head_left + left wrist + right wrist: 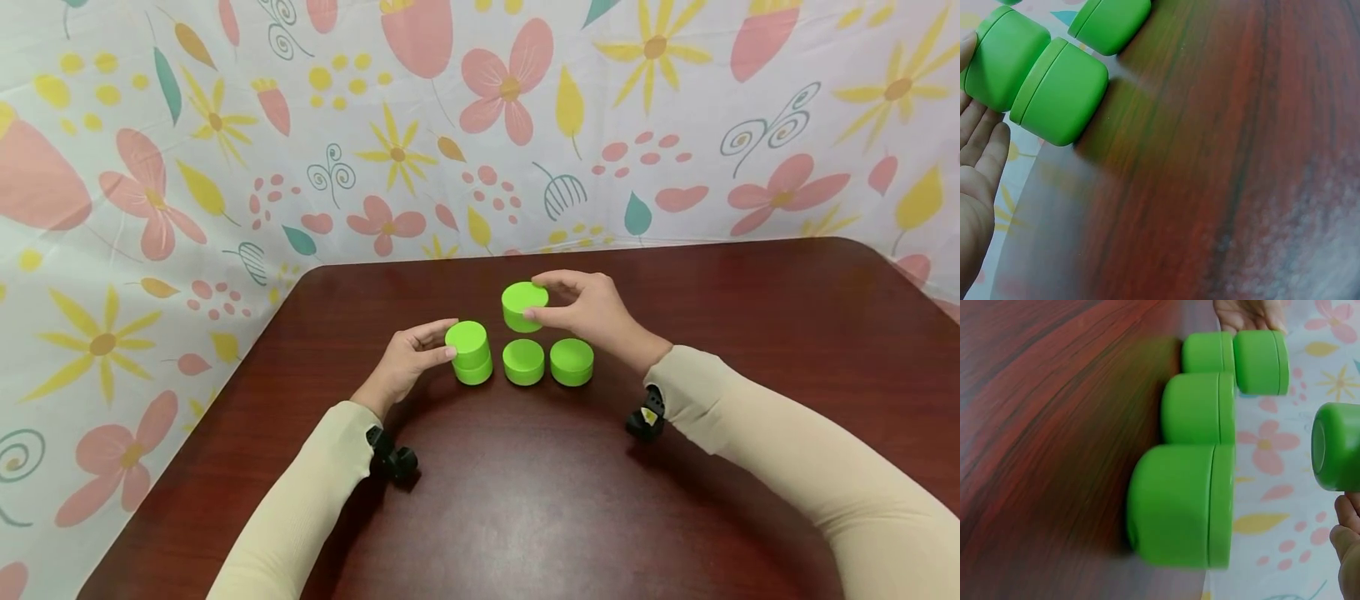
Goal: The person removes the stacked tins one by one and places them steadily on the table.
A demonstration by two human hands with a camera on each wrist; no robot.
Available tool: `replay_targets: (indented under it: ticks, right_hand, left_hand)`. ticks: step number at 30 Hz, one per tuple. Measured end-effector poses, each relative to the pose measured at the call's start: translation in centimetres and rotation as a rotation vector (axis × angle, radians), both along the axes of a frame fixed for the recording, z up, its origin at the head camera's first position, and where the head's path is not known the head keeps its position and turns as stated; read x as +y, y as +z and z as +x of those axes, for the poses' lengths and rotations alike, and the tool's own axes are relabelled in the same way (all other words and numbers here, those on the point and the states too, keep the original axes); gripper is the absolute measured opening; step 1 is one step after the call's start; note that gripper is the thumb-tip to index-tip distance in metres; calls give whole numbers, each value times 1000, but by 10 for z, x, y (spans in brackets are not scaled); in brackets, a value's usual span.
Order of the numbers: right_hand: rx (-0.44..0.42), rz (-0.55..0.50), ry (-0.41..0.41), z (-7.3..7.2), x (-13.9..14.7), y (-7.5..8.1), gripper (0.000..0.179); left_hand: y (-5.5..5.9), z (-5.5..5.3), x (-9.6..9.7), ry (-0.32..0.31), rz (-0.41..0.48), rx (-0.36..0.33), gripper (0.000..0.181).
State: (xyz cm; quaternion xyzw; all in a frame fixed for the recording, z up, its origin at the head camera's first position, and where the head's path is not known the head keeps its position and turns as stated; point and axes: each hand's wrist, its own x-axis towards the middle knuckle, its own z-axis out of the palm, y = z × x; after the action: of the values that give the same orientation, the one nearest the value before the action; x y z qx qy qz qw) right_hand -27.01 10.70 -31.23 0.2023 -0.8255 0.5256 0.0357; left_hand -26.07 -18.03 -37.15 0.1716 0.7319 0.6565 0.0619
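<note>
Three green lidded jars stand in a row on the table: a left jar [472, 374], a middle jar [523, 363] and a right jar [1179, 506]. Atop the left one sits an upper jar [1010, 59], pinched between the thumb and fingers of my left hand [401, 362]. My right hand [592, 308] grips another green jar [523, 305] by its side, holding it in the air above and slightly behind the middle jar. In the right wrist view this raised jar [1340, 447] shows its base, apart from the others.
The dark red-brown wooden table [555, 492] reflects light near its front. Behind it and along the left hangs a white cloth [420, 108] printed with flowers and leaves. Each wrist wears a black camera strap, the left one [393, 458] close to the tabletop.
</note>
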Motion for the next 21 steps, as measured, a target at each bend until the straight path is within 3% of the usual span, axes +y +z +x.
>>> replay_targets:
  ticks: [21]
  right_hand:
    - [60, 69, -185, 14, 56, -8, 48]
  left_hand:
    - [1, -1, -1, -10, 0, 2, 47]
